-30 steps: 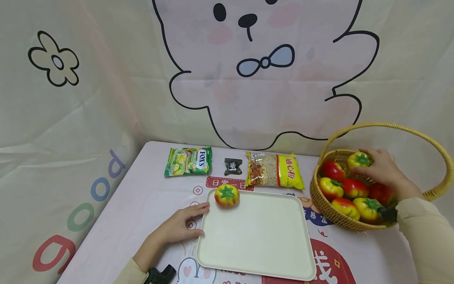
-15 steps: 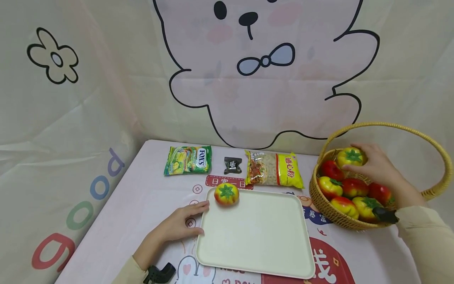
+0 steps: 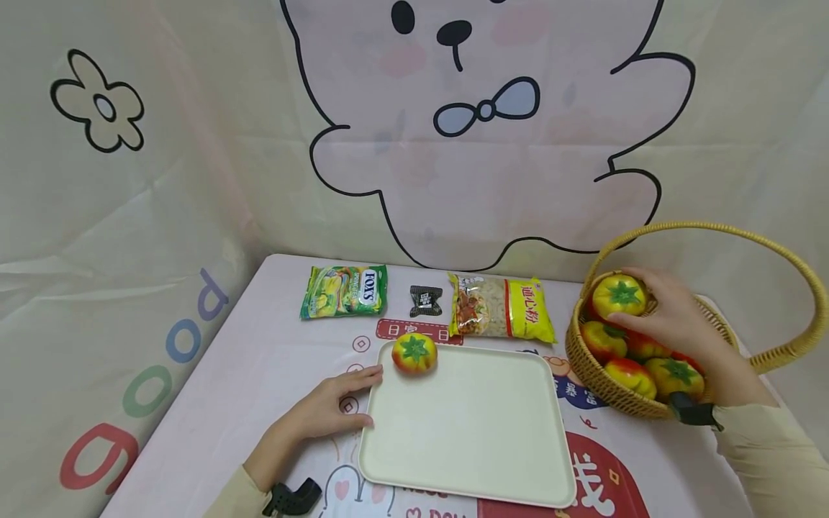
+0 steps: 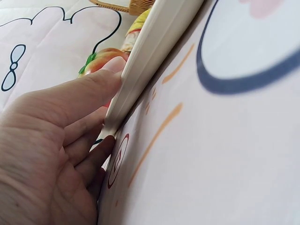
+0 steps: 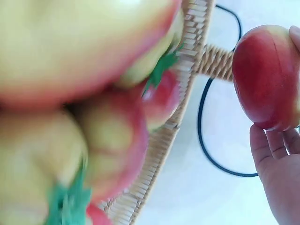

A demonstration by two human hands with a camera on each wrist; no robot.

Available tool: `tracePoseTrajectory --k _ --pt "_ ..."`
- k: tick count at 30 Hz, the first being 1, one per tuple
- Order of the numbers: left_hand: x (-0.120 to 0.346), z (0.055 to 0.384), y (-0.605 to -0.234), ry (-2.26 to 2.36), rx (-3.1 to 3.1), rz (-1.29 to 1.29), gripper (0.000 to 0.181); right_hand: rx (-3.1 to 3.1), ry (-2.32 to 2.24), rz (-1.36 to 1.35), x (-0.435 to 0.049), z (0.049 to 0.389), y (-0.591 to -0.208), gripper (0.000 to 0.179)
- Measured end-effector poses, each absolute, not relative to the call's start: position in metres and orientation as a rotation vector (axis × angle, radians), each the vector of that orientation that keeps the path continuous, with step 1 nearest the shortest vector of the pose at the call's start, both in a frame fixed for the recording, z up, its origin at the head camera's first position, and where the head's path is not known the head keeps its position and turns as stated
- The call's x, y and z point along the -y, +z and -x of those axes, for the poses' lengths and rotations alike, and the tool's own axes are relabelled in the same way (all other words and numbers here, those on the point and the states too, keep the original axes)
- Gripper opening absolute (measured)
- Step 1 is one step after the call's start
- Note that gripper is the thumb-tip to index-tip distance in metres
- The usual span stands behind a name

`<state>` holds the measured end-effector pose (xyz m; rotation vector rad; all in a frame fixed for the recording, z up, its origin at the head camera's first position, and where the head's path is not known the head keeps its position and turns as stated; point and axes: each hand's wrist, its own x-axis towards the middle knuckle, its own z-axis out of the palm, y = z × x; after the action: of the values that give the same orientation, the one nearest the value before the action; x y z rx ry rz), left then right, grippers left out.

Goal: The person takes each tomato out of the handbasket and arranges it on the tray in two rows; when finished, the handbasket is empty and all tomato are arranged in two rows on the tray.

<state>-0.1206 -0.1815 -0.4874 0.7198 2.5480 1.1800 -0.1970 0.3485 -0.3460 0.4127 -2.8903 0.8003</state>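
Note:
In my right hand (image 3: 667,313) a round yellow-and-red fruit (image 3: 618,296) with a green star-shaped leaf top is gripped over the back of a wicker basket (image 3: 602,399). The right wrist view shows this fruit's red underside (image 5: 265,77), with the fingertips against it. Several similar fruits (image 3: 630,379) lie in the basket, partly behind my hand and wrist. My left hand (image 3: 324,410) touches the left edge of a cream tray (image 3: 479,424) with thumb and fingers spread along its rim. Another such fruit (image 3: 414,353) sits in the tray's far left corner.
Behind the tray lie a green candy bag (image 3: 343,292), a small black packet (image 3: 425,301) and a yellow pasta bag (image 3: 501,308). A tall wicker handle (image 3: 712,227) arches over the basket. A printed cloth (image 3: 194,439) covers the table; a fabric backdrop stands behind.
My right hand has moved left and slightly toward me with the fruit, which is now over the basket's back left part. My left hand has stayed at the tray's edge.

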Motion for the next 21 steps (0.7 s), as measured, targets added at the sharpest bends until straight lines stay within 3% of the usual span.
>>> tracePoseTrajectory --k 21 --pt "0.183 0.120 -0.490 1.170 -2.584 -0.778 0.070 2.776 0.992 -0.592 -0.274 0.178 -0.362 0.072"
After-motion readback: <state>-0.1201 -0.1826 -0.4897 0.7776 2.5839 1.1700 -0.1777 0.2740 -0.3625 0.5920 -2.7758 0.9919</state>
